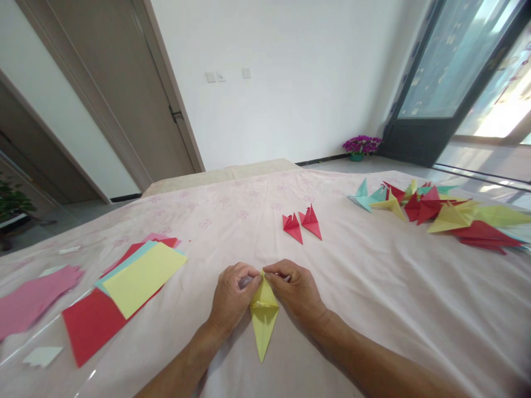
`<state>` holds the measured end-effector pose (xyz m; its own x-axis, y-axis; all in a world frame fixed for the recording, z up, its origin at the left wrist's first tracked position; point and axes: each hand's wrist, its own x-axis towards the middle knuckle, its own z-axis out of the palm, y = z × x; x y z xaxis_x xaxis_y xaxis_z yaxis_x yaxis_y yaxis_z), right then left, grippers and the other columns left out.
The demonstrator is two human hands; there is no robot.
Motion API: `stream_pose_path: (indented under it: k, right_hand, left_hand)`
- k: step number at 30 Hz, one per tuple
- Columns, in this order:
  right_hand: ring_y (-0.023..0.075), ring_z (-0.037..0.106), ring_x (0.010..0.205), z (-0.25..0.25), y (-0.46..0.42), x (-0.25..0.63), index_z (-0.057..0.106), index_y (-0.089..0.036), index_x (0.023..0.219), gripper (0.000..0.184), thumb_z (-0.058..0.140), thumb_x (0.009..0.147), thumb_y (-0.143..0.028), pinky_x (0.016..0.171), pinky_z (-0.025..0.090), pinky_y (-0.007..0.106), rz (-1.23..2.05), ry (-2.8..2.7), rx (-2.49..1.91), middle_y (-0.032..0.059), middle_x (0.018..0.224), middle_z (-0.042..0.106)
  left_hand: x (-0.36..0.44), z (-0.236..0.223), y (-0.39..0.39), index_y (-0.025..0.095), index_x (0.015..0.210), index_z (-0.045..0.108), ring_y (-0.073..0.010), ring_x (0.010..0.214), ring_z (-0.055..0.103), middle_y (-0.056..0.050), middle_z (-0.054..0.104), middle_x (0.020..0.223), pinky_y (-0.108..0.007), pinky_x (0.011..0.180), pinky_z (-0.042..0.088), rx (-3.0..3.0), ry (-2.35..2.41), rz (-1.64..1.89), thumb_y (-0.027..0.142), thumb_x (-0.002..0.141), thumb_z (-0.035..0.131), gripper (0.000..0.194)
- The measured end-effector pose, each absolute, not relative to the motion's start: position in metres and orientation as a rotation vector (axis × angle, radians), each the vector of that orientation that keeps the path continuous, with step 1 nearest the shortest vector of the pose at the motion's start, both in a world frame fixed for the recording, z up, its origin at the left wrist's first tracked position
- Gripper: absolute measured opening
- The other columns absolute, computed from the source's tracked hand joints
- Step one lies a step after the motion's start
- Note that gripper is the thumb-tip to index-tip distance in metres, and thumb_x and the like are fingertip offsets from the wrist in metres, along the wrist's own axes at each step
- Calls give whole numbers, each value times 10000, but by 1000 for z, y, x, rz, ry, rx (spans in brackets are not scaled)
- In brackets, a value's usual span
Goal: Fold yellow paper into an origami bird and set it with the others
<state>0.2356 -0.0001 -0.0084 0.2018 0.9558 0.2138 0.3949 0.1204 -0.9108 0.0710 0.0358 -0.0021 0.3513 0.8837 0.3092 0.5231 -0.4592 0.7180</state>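
Observation:
A yellow folded paper piece (264,318) lies on the pink cloth (373,287), its long point toward me. My left hand (231,298) pinches its upper left edge with curled fingers. My right hand (295,290) pinches the upper right edge the same way. Both hands meet at the top of the paper and press it against the cloth.
Two red folded figures (302,224) stand just beyond my hands. A heap of several folded figures (443,213) in red, yellow and teal lies at the right. Flat sheets, yellow (143,276) over red (89,326), lie at the left, with pink sheets (33,298) farther left.

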Motion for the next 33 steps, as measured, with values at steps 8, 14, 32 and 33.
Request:
stream_pose_path:
  k: [8, 14, 32, 33]
  right_hand:
    - [176, 661, 774, -5, 0, 237, 761, -247, 844, 146, 631, 779, -244, 739, 507, 291, 674, -1361, -1466, 14, 847, 740]
    - [175, 659, 757, -5, 0, 236, 763, -242, 822, 136, 636, 774, -245, 704, 495, 278, 713, -1362, -1452, 15, 816, 736]
    - [138, 561, 628, 5, 1, 236, 647, -196, 738, 148, 607, 805, -322, 577, 376, 240, 780, -1480, -1579, -10, 674, 637]
    - [136, 552, 638, 5, 1, 237, 635, -197, 744, 150, 593, 817, -320, 583, 369, 240, 758, -1513, -1568, -12, 685, 627]
  left_hand:
    - [71, -3, 35, 228, 766, 667, -194, 860, 631, -15, 696, 854, -312, 836, 464, 2116, 1231, 939, 349, 861, 561, 187]
    - [71, -1, 34, 230, 778, 677, -189, 862, 631, -9, 699, 859, -312, 846, 458, 2121, 1228, 942, 357, 869, 575, 187]
    - [74, 2, 34, 240, 777, 717, -207, 955, 628, -31, 709, 940, -352, 922, 439, 2139, 1123, 877, 403, 879, 592, 230]
    - [74, 2, 34, 241, 775, 717, -206, 960, 628, -31, 709, 947, -349, 923, 440, 2137, 1110, 876, 396, 874, 602, 217]
